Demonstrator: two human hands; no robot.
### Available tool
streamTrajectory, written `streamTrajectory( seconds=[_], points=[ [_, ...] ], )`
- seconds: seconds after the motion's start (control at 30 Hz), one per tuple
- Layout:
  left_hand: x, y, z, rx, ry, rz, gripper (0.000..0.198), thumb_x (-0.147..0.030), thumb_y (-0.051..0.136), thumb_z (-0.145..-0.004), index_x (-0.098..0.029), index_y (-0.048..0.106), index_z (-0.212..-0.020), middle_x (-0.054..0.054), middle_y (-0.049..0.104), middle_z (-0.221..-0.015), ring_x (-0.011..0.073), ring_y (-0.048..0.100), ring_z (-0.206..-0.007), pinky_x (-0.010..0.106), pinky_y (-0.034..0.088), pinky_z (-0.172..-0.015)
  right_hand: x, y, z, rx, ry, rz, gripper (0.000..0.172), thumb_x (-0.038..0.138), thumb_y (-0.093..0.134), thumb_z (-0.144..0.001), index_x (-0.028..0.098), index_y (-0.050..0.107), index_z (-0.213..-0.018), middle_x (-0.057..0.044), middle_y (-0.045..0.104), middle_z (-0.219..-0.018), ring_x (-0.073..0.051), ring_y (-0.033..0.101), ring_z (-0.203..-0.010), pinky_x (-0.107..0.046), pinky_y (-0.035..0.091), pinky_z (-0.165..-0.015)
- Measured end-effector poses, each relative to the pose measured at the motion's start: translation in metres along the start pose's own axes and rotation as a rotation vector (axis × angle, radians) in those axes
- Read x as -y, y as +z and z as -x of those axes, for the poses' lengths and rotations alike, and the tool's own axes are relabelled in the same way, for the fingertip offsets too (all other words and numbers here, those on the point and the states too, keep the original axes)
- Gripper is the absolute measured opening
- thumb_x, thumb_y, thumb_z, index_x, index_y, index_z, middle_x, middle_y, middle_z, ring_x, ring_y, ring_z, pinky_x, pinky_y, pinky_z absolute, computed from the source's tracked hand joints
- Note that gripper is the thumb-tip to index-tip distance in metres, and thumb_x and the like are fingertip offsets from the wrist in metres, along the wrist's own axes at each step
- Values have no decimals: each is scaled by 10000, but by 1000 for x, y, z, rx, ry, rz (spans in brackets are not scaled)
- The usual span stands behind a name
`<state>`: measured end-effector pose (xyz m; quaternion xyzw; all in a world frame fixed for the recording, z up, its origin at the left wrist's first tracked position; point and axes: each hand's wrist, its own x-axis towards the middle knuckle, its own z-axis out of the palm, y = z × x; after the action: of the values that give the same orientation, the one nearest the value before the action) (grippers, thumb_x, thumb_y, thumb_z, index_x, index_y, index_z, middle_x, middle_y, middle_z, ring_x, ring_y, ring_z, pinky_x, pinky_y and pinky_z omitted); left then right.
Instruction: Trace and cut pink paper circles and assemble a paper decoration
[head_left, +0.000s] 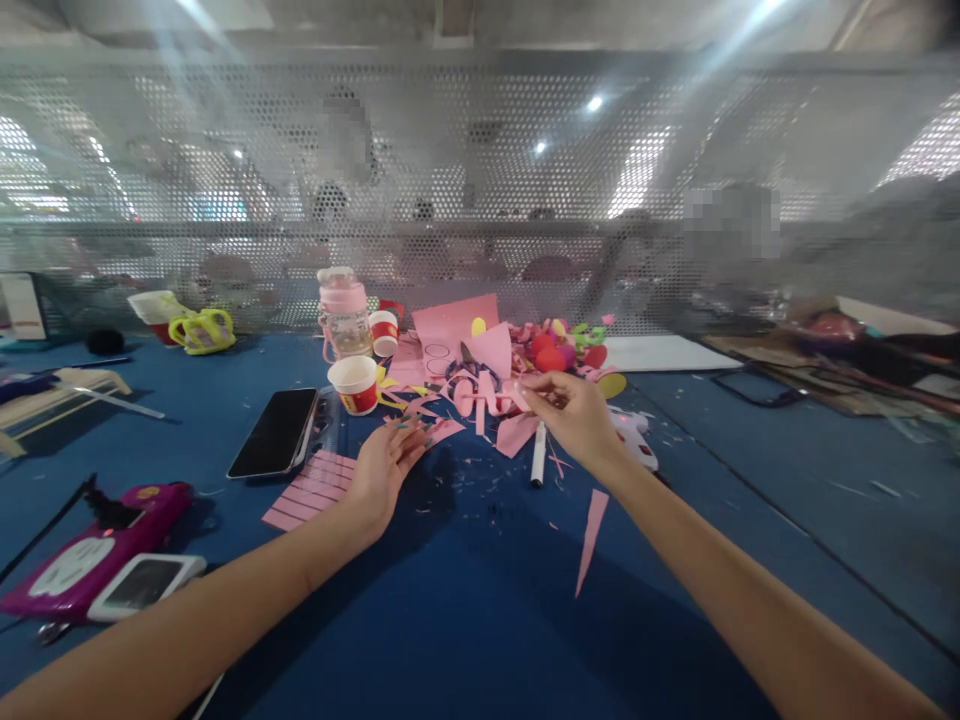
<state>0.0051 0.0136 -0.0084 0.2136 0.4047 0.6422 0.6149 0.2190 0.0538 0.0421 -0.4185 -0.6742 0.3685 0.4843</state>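
Note:
My right hand (pixel 576 412) pinches a pink paper cut-out (pixel 517 393) between thumb and fingertips, at the edge of a heap of paper pieces. My left hand (pixel 382 468) lies low over the table with its fingers stretched out and apart. Its fingertips are at a pink paper scrap (pixel 448 430); whether they press on it I cannot tell. Under the left wrist shows a pink sheet with dark ruled lines (pixel 309 488). A white marker (pixel 538 455) lies between the hands. Behind them are dark-handled scissors (pixel 465 362), partly covered by pink paper.
Paper cups (pixel 354 384) and a pink-lidded bottle (pixel 343 310) stand at the back left, near a phone (pixel 276 432). A purple device (pixel 97 560) lies front left. Red paper circles (pixel 550 358) and a white sheet (pixel 667 353) are at the back. A perforated metal screen (pixel 480 180) closes the far side.

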Motion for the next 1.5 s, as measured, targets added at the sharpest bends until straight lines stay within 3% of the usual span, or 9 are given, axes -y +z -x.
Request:
streamTrajectory(
  seconds=[0.13,0.3,0.47,0.6,0.77,0.9,1.03,1.13,1.5],
  points=[
    [0,2,2,-30,17,-14,123,-172,417,-777,-143,536,-770,124,630,-1019,179,618,-900,355,444,-908,4,4,5,497,35,-28,254,400,631,-680,157,572,-632,17,585,-520,-106,571,-451,-248,494,-490],
    [-1,4,3,-44,10,-4,117,-172,423,-775,-146,537,-778,115,631,-1027,174,617,-899,332,444,-907,6,5,6,-2,-92,162,200,360,609,-709,164,582,-674,-12,613,-608,-122,592,-513,-248,482,-497],
    [1,3,2,-27,7,-20,140,-182,422,-781,-130,551,-801,137,610,-1075,187,605,-934,323,453,-892,8,3,6,467,63,-66,232,384,607,-711,170,551,-640,8,585,-541,-118,574,-464,-267,495,-485],
    [1,4,3,-42,14,-5,127,-186,419,-786,-142,538,-792,129,621,-1044,184,606,-929,328,449,-897,7,2,4,35,-28,-24,231,387,631,-693,167,561,-694,-2,604,-583,-123,590,-482,-250,489,-461],
    [1,3,4,-20,4,-28,149,-189,410,-791,-137,550,-789,132,607,-1084,188,599,-957,324,445,-901,13,2,8,523,88,-101,264,405,635,-678,166,542,-613,26,559,-494,-121,587,-460,-239,481,-444],
    [2,2,3,-25,21,-11,135,-175,417,-784,-144,548,-768,123,635,-1022,182,611,-926,329,452,-894,12,4,8,170,4,-36,226,390,601,-717,166,572,-702,8,601,-566,-121,603,-484,-240,482,-472],
    [3,2,1,-34,17,-18,169,-180,402,-802,-132,564,-798,124,627,-1050,184,604,-948,337,444,-911,10,7,9,535,72,-61,247,386,660,-655,157,576,-624,16,573,-526,-111,586,-470,-221,457,-453],
    [4,2,-1,-50,21,2,174,-165,397,-798,-130,567,-786,119,644,-998,187,606,-946,351,445,-913,10,9,10,270,53,-41,206,356,662,-668,166,584,-667,19,581,-560,-99,592,-500,-213,460,-489],
    [2,3,2,-40,1,-7,172,-165,395,-799,-128,561,-781,129,645,-996,198,607,-955,359,415,-940,14,9,9,424,165,-152,254,395,677,-635,164,570,-631,22,560,-518,-126,596,-469,-249,471,-489]
  ],
)
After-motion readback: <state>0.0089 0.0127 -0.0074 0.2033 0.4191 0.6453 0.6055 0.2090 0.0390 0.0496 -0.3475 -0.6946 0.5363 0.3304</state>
